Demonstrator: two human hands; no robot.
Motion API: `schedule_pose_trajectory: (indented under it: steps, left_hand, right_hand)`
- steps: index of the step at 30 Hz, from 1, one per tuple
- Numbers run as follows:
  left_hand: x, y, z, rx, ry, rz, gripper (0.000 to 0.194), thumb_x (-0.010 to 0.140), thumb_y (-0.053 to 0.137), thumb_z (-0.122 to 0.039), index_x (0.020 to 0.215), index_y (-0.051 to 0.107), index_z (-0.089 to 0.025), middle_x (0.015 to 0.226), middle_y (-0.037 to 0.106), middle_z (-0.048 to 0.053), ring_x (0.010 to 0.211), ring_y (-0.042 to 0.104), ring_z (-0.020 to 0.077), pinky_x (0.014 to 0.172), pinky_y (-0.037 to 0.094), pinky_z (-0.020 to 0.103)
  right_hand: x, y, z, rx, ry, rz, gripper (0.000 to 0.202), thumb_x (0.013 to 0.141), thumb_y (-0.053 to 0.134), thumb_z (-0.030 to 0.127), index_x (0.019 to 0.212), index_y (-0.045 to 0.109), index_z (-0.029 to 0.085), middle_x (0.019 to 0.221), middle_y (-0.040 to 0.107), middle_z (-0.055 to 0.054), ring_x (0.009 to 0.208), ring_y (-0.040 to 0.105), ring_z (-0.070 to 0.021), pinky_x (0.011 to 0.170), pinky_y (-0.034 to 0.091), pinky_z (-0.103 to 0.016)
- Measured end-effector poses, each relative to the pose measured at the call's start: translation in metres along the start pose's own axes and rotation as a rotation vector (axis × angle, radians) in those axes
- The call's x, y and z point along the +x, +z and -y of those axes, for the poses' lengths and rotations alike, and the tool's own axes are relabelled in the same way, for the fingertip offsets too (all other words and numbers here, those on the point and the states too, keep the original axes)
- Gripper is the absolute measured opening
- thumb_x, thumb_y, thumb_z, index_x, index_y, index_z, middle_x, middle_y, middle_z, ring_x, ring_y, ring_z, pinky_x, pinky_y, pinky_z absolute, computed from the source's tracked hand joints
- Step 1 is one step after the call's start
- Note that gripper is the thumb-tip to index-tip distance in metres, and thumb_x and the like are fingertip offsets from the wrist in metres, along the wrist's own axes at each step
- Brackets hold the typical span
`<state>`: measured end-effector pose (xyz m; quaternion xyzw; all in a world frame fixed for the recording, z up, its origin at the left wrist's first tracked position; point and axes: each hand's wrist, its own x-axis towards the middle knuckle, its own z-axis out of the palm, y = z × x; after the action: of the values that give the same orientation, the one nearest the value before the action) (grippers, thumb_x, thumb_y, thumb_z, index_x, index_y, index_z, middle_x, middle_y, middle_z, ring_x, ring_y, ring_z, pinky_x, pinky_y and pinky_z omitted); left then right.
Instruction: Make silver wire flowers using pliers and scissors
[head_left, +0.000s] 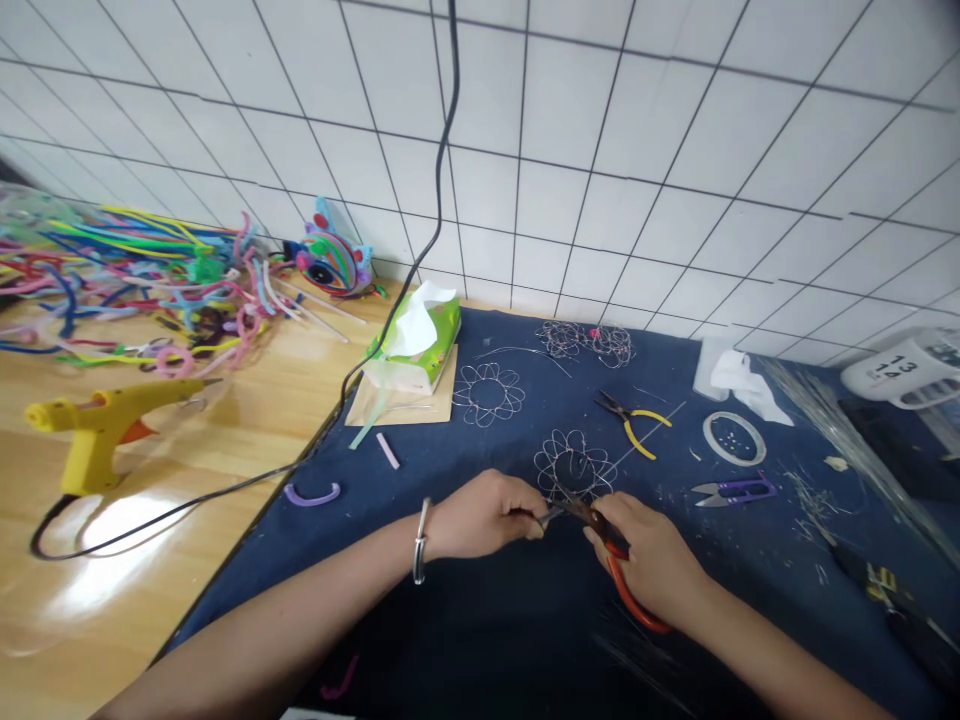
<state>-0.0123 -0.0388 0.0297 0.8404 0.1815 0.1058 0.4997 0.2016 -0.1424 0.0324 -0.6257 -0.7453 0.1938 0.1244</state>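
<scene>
My left hand [499, 515] is closed in a pinch, and the small thing between its fingertips is too fine to make out. In my right hand [649, 555] is a pair of scissors with red-orange handles [630, 590]. Their dark blades [576, 508] point left and reach up to the left fingertips. Just behind both hands lies a flower-shaped wire ring [574, 465] of looped petals, partly covered by the blades. A second wire flower [488, 394] rests farther back on the dark blue cloth [450, 455].
Yellow-handled pliers [634, 425], purple thread snips [735, 490] and a round clear dish [734, 439] lie to the right. A tissue pack [424, 345] and bundled wire shapes [585, 342] stand behind. Leftward are a yellow glue gun [105, 430], its black cord and pipe cleaners [150, 290].
</scene>
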Motion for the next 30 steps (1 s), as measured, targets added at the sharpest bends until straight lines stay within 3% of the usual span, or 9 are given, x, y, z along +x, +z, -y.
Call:
schedule_pose_trajectory:
  steps: [7, 18, 26, 28, 30]
  left_hand:
    - [-0.001, 0.020, -0.014, -0.219, -0.197, 0.095, 0.013, 0.076, 0.055, -0.023, 0.070, 0.061, -0.014, 0.064, 0.059, -0.002, 0.058, 0.050, 0.0073, 0.055, 0.037, 0.017]
    - [0.001, 0.029, -0.011, -0.460, -0.402, 0.131, 0.014, 0.069, 0.057, -0.026, 0.069, 0.059, -0.012, 0.059, 0.055, -0.002, 0.044, 0.043, 0.0055, 0.044, 0.035, 0.017]
    - [0.001, 0.020, 0.002, -0.508, -0.353, 0.133, 0.015, 0.070, 0.059, -0.027, 0.072, 0.061, -0.012, 0.061, 0.056, -0.001, 0.046, 0.043, 0.0056, 0.044, 0.035, 0.017]
    - [0.002, 0.011, 0.007, -0.494, -0.286, 0.075, 0.015, 0.071, 0.059, -0.028, 0.072, 0.061, -0.012, 0.065, 0.057, 0.000, 0.048, 0.044, 0.0057, 0.046, 0.037, 0.017]
    - [0.003, 0.000, 0.013, -0.449, -0.208, -0.076, 0.017, 0.073, 0.058, -0.029, 0.073, 0.061, -0.012, 0.070, 0.057, 0.001, 0.051, 0.045, 0.0060, 0.048, 0.039, 0.018]
  right_hand:
    - [-0.024, -0.008, 0.003, 0.087, 0.102, 0.096, 0.007, 0.077, 0.048, 0.019, 0.082, 0.048, 0.024, 0.076, 0.054, 0.001, 0.066, 0.050, -0.0137, 0.059, 0.039, -0.025]
    - [-0.022, -0.008, -0.001, 0.143, 0.161, 0.178, 0.008, 0.079, 0.046, 0.024, 0.071, 0.045, 0.022, 0.069, 0.053, 0.003, 0.061, 0.048, -0.0106, 0.056, 0.034, -0.022]
    - [-0.016, -0.023, -0.004, 0.085, 0.179, 0.200, 0.017, 0.077, 0.050, 0.039, 0.075, 0.049, 0.023, 0.071, 0.054, 0.003, 0.062, 0.050, -0.0120, 0.057, 0.035, -0.023]
    - [-0.017, -0.030, -0.017, 0.001, 0.209, 0.136, 0.021, 0.076, 0.050, 0.044, 0.083, 0.053, 0.024, 0.077, 0.056, 0.001, 0.068, 0.053, -0.0144, 0.061, 0.038, -0.025]
    - [-0.020, -0.035, -0.041, -0.111, 0.248, 0.037, 0.031, 0.076, 0.049, 0.048, 0.096, 0.053, 0.025, 0.088, 0.057, -0.002, 0.076, 0.055, -0.0179, 0.067, 0.040, -0.029]
